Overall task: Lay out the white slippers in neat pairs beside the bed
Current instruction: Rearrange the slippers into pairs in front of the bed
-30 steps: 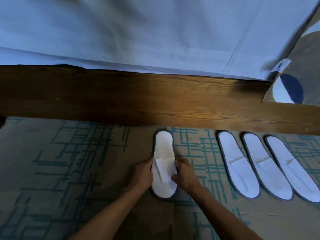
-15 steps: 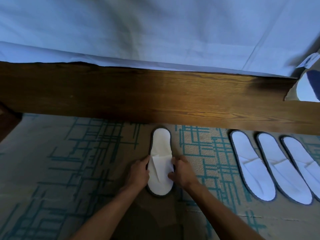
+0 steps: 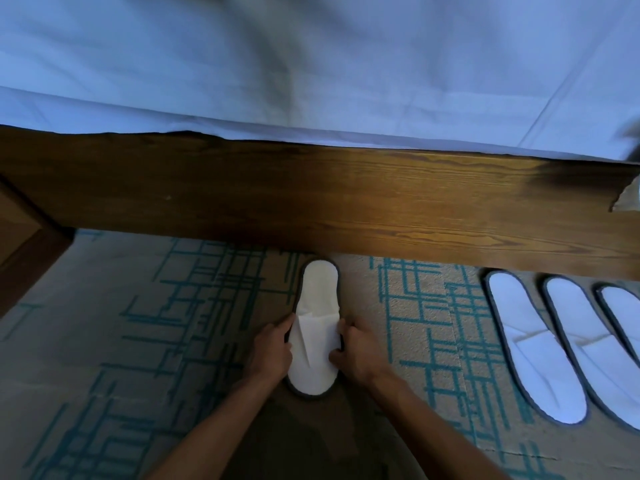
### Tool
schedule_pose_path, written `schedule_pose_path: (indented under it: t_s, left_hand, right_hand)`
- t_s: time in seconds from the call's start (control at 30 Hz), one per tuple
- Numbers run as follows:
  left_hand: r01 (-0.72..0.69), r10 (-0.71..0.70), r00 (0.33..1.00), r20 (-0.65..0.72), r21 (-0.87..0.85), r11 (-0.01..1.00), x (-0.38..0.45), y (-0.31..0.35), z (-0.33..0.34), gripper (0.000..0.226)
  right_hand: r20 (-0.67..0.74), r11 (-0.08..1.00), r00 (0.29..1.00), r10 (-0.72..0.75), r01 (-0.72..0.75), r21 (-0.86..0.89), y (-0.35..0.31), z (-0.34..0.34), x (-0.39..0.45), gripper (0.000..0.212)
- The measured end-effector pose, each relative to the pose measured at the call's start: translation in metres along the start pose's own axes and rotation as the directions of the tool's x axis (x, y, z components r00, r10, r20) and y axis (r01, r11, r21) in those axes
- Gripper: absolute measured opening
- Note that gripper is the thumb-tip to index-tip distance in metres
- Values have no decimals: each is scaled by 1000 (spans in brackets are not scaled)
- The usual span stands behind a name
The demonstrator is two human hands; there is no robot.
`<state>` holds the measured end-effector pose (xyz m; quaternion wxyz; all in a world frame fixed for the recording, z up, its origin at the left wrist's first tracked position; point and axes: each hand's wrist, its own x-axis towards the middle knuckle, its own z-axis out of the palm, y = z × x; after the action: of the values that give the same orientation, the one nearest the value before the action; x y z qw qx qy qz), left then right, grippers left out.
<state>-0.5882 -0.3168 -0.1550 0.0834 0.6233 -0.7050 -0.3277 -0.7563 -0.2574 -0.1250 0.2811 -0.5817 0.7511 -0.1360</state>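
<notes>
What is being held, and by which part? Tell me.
One white slipper, lying on the carpet. The left hand and right hand grip its two long edges, beside the folded strap.

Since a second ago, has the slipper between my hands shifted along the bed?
Yes. The held slipper slid left: the teal carpet lines on its right now stand clear of it, and the nearest laid slipper is farther off.

The rightmost slipper (image 3: 623,320) was cut off by the right edge. A pale object (image 3: 631,199) at that edge was too cropped to identify.
</notes>
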Motion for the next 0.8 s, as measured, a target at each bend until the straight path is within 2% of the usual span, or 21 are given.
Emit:
schedule_pose_path:
  t_s: [0.3,0.8]
  left_hand:
    - [11,-11,1000,18,-18,1000,11,-9,-4,60]
    - [-25,25,1000,-14,-29,999,15,-14,-10,56]
  right_hand:
    - [11,999,999,-31,31,27,-6,0,4,40]
    - [10,997,1000,-30,29,76,-14,1,7,43]
